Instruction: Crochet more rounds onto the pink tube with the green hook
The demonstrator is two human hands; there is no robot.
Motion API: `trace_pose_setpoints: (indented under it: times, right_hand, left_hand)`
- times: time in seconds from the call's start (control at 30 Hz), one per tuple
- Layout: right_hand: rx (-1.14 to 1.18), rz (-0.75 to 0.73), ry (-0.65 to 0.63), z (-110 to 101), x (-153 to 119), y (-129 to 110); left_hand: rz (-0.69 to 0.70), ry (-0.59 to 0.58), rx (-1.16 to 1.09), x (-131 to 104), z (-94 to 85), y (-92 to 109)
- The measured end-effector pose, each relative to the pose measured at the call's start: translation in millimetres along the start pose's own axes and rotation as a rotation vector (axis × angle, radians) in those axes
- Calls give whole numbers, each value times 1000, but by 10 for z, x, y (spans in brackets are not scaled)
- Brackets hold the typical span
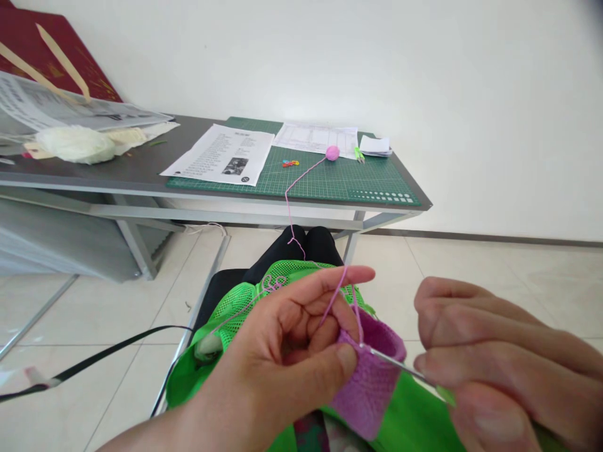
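My left hand (301, 339) pinches the rim of a pink-purple crocheted piece (370, 389), tube-shaped with an open top. Its index finger is stretched out, with pink yarn (335, 295) looped over it and running down to the work. In my right hand (499, 364) is a metal crochet hook (400, 364) with a green handle, most of which the fingers hide. The hook's tip sits at the rim of the piece, where the yarn meets it. Slack yarn lies over the green mesh garment on my lap and leads up to a small pink yarn ball (332, 153) on the table.
A green cutting mat (311, 179) covers the right part of the dark table (141, 157). On it lie printed sheets (221, 154), colourful stitch markers (291, 163), small green-handled snips (359, 155) and a paper stack (375, 146). A white bundle (75, 144) and a red board (51, 44) are at left.
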State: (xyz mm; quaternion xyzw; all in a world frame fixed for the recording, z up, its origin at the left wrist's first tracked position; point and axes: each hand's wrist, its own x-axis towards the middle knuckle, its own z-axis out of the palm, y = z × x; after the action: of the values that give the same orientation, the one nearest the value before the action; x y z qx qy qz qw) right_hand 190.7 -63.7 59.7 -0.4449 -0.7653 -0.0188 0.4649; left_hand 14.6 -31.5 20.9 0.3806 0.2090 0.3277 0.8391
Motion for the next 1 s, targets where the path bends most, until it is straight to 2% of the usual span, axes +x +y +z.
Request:
trace_pose_setpoints:
  times: [0.2,0.3,0.43,0.57,0.77,0.93,1.0]
  right_hand:
    - [52,-91,6,112,-104,137]
    - [132,-115,-31,139,-107,203]
    - [234,-36,-105,140,-96,195]
    - [218,7,-66,185,-136,140]
    - [59,-30,56,298,-151,103]
    - [-35,-120,181,511,-174,225]
    - [-28,-157,264,631,-214,311]
  left_hand:
    - [-58,-41,-24,-12,-48,39]
    - [-81,-64,-51,3,-58,35]
    - [-46,-34,-24,12,-42,-4]
    - [67,98,76,1,23,-40]
    - [218,274,171,46,124,-77]
    - [374,525,293,139,176,-186]
    - [416,581,310,171,183,-215]
